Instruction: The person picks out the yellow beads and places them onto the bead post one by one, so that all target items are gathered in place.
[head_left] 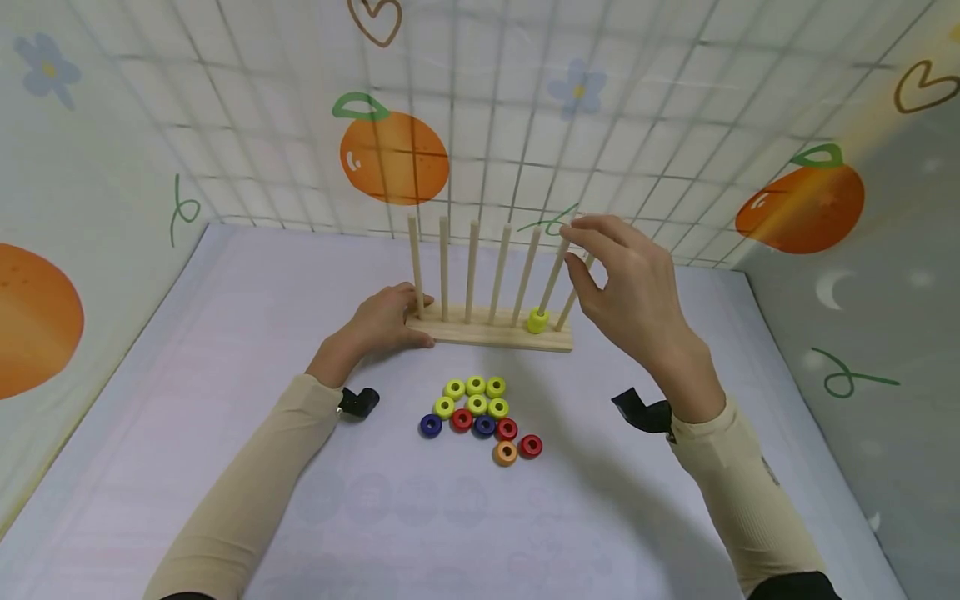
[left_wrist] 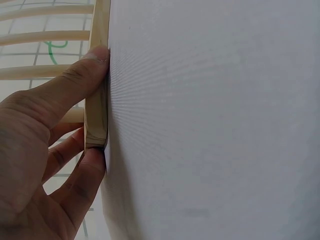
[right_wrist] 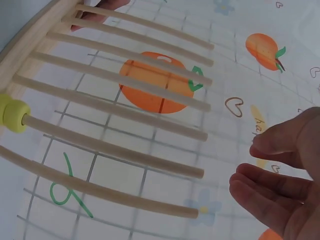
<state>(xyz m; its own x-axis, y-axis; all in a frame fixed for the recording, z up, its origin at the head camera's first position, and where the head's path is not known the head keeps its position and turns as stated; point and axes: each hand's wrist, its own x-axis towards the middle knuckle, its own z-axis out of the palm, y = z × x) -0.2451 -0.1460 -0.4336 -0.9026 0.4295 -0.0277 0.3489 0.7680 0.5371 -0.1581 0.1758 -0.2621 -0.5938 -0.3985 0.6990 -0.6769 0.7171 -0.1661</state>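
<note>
A wooden peg stand (head_left: 495,334) with several upright pegs stands on the table. My left hand (head_left: 386,321) grips the left end of its base, thumb in front and fingers behind; the left wrist view shows the thumb (left_wrist: 97,60) against the wood. Two yellow beads (right_wrist: 14,115) sit stacked at the bottom of the second peg from the right. Around the top of that peg in the head view is my right hand (head_left: 630,279), thumb and fingers apart. In the right wrist view that hand (right_wrist: 280,175) is beyond the peg tips and holds nothing.
In front of the stand lie loose ring beads: several yellow ones (head_left: 476,405), two blue ones (head_left: 431,426), three red ones (head_left: 531,446) and an orange one (head_left: 506,453). A patterned cloth wall (head_left: 285,125) rises behind the stand.
</note>
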